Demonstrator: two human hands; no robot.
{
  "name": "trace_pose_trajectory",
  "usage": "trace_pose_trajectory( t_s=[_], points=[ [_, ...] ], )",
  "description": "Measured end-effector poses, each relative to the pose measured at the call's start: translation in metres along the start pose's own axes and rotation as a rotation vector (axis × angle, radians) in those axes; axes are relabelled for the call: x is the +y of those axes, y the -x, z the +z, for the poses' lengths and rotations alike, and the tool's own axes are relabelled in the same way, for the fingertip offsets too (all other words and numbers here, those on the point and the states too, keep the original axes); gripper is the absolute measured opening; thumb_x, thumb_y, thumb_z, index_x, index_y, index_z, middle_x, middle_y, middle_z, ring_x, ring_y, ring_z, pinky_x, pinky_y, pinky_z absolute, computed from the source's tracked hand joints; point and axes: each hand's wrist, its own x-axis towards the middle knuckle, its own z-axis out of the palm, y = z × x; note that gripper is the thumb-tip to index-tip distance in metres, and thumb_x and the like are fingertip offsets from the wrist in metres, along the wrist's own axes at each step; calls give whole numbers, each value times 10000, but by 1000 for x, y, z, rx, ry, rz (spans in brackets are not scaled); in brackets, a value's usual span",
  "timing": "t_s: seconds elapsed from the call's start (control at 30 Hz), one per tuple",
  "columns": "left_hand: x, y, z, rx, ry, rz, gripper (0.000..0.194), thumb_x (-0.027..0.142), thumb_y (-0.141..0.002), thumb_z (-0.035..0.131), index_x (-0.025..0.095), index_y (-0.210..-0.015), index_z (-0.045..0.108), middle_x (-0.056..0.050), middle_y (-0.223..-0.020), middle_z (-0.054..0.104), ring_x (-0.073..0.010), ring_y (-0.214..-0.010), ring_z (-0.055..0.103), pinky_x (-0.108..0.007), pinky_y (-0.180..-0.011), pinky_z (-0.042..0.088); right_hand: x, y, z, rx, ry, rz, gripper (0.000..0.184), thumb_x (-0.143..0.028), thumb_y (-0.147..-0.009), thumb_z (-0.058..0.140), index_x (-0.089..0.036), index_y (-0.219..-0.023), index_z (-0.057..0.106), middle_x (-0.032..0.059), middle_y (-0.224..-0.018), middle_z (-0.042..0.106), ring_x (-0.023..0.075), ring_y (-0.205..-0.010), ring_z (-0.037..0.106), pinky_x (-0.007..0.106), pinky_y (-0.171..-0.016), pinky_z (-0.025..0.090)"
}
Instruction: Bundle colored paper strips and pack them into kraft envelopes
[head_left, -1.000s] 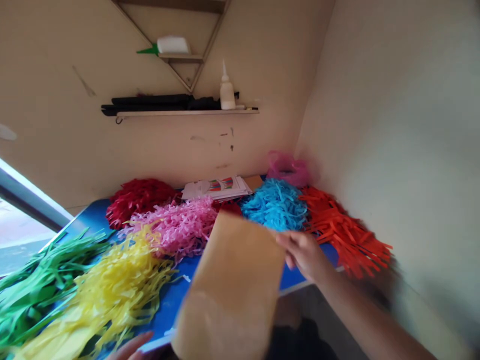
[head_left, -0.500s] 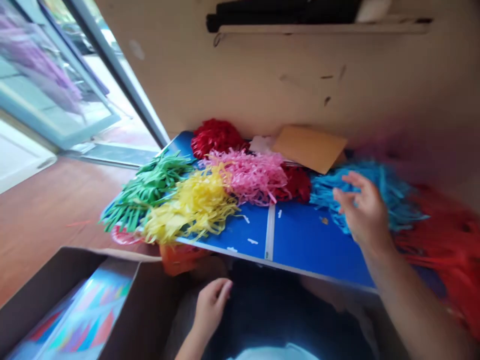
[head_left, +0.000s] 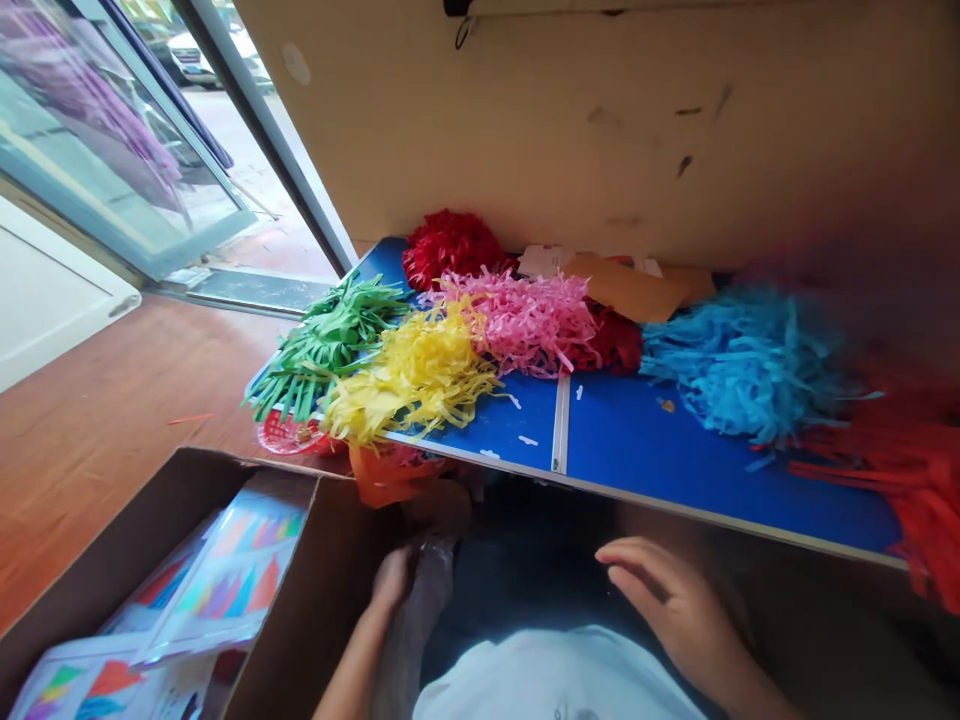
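Observation:
My right hand is over my lap, holding nothing, with its thumb and fingers apart. My left hand is low beside the cardboard box, next to a clear plastic bag; its fingers are blurred and partly hidden, so I cannot tell if they grip the bag. On the blue folding table in front of me lie bunches of shredded paper strips: green, yellow, pink, dark red, light blue and bright red.
To my left the cardboard box holds plastic-wrapped packs printed with coloured tassels. A red basket and an orange bag sit below the table edge. Brown envelopes lie against the wall. A glass door stands open.
My right hand has come down from above the light blue strips to my lap. My left hand has moved down and left, beside the plastic bag. The view has tilted down.

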Motion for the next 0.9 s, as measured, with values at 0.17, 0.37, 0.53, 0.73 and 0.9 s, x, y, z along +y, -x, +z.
trace_pose_trajectory(
  t_s=[0.17,0.37,0.53,0.73,0.9],
  points=[
    [67,34,-12,-133,4,116,308,449,-804,666,159,-880,738,-38,-708,701,-197,-697,638,-293,-680,518,-25,-19,50,-256,-142,-62,239,-286,-871,605,-213,-1074,707,86,-1050,718,214,-893,679,305,-750,557],
    [155,87,-4,-117,285,279,390,514,-804,678,138,-903,718,-3,-581,591,-88,-464,476,-195,-457,380,-61,-49,105,-593,-367,-192,120,-204,-818,650,-188,-871,757,18,-831,748,165,-794,680,256,-777,509],
    [175,99,-4,-114,400,266,429,526,-730,750,113,-847,739,-24,-601,581,-61,-440,435,-169,-402,300,-75,-46,105,-456,-301,-207,129,-180,-758,695,-181,-879,740,23,-916,744,171,-840,662,251,-774,477],
    [188,99,-4,58,499,338,377,453,-684,814,118,-851,771,5,-502,520,-48,-435,408,-149,-406,272,-70,-46,94,-531,-442,-159,184,-269,-835,635,-176,-758,774,21,-752,767,170,-721,699,242,-703,495],
    [194,89,0,192,595,387,407,473,-620,847,133,-834,779,25,-467,489,-46,-418,396,-146,-386,268,-70,-46,95,-427,-399,-159,268,-301,-885,557,-190,-788,781,33,-802,769,175,-766,692,265,-744,494]
  ],
)
